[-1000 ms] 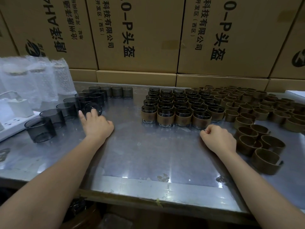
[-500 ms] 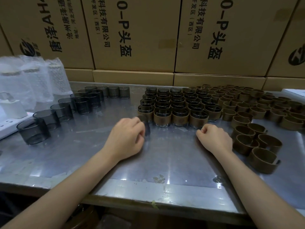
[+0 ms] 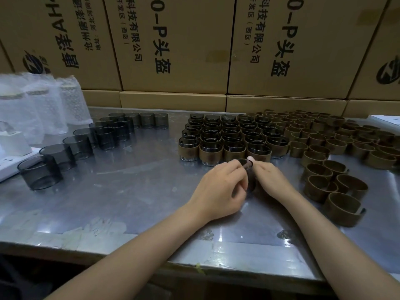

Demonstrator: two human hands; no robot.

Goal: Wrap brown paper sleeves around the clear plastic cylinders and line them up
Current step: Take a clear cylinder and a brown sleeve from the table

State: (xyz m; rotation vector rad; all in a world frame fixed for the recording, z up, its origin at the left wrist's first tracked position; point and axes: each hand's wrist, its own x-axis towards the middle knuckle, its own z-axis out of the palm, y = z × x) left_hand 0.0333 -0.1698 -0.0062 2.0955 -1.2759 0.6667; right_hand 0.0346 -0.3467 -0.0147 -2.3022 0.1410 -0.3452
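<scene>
Left hand [image 3: 218, 189] and right hand [image 3: 270, 180]: fingers curled, both gripping one clear cylinder [image 3: 249, 172] between them, low over the bench [image 3: 129, 191]. Sleeved cylinders [image 3: 227, 139]: rows just beyond the hands. Empty brown sleeves [image 3: 331, 152]: right of right hand; bare cylinders [image 3: 71, 146]: far left.

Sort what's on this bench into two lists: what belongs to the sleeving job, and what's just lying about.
Job:
- cylinder in hand, held by left hand and right hand
- bare cylinders
- empty brown sleeves
- sleeved cylinders lined up

Lying about:
- bubble-wrapped items
- white power strip
- cardboard boxes
</scene>
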